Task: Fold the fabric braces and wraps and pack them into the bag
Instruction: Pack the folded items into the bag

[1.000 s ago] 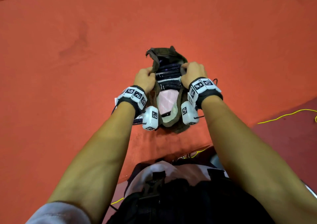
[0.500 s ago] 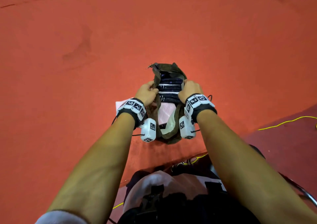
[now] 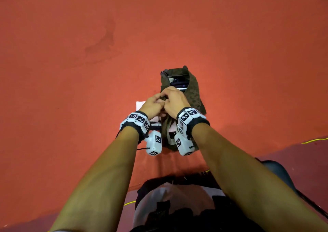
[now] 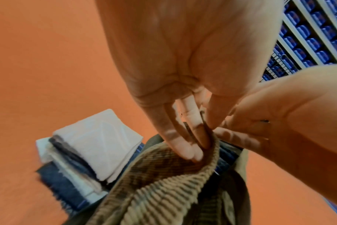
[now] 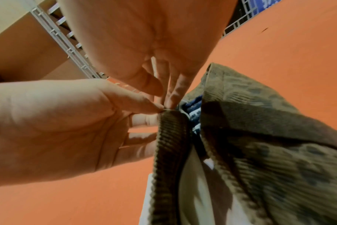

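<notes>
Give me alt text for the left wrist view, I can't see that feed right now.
The left hand pinches the ribbed brown rim of the bag, with the right hand meeting it from the right at the same spot. A stack of folded white and blue fabric sits on the orange floor beside the bag.

Head cam: above, looks forward-down over both forearms at bag [image 3: 192, 91] on orange floor. Left wrist cam: close under palm, left of bag [image 4: 164, 182], faces along fingers. Right wrist cam: same, right of bag [image 5: 260, 137]. All three share bag rim; each wrist view catches other hand.
</notes>
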The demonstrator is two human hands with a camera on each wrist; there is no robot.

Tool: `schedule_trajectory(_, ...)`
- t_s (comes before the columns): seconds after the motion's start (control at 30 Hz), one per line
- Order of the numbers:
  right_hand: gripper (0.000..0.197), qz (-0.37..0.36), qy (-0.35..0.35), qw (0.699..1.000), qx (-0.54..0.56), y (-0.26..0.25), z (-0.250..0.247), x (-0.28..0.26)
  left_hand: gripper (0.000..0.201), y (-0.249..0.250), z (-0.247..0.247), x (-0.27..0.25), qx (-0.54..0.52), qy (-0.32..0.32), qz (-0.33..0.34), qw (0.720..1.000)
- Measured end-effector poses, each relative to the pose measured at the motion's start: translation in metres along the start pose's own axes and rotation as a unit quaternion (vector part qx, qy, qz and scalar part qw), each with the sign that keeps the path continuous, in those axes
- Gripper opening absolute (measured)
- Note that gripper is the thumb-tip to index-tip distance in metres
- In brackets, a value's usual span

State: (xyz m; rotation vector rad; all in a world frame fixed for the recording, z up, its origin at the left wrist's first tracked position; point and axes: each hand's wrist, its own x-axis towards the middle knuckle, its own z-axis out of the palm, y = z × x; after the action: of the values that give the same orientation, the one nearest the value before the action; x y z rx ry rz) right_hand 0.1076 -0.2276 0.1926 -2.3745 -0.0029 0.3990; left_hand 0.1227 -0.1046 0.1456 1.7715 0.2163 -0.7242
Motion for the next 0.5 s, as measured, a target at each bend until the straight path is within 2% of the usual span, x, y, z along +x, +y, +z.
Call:
schedule_trajectory(0.1, 0.031, -0.010, -0.004, 1.000, 0.016, -0.009, 0.016, 0.011, 0.036, -0.014, -0.013, -0.003, -0.010, 0.015, -0.003, 1.000)
schedule_trajectory(0.17, 0.038, 0.008, -0.043, 0.999, 0.032, -0.017, 0.028, 0.020, 0.036, -0.024, -0.024, -0.002, -0.014, 0.025, -0.017, 0.999)
schedule_trajectory(0.3, 0.043, 0.062, -0.132, 0.989, -0.019, -0.025, 0.049, 0.039, 0.042, -0.055, -0.048, 0.003, -0.052, 0.044, -0.111, 0.992)
schedule_trajectory(0.37, 0.037, 0.089, -0.154, 0.983, -0.043, -0.023, 0.061, 0.047, 0.038, -0.068, -0.061, 0.007, -0.054, 0.057, -0.147, 0.986)
schedule_trajectory(0.43, 0.019, 0.123, -0.162, 0.977, -0.058, -0.020, 0.073, 0.054, 0.036, -0.082, -0.071, 0.014, -0.062, 0.073, -0.166, 0.982)
schedule_trajectory(0.5, 0.020, 0.160, -0.168, 0.971, -0.065, -0.014, 0.084, 0.061, 0.034, -0.092, -0.078, 0.019, -0.056, 0.091, -0.176, 0.979)
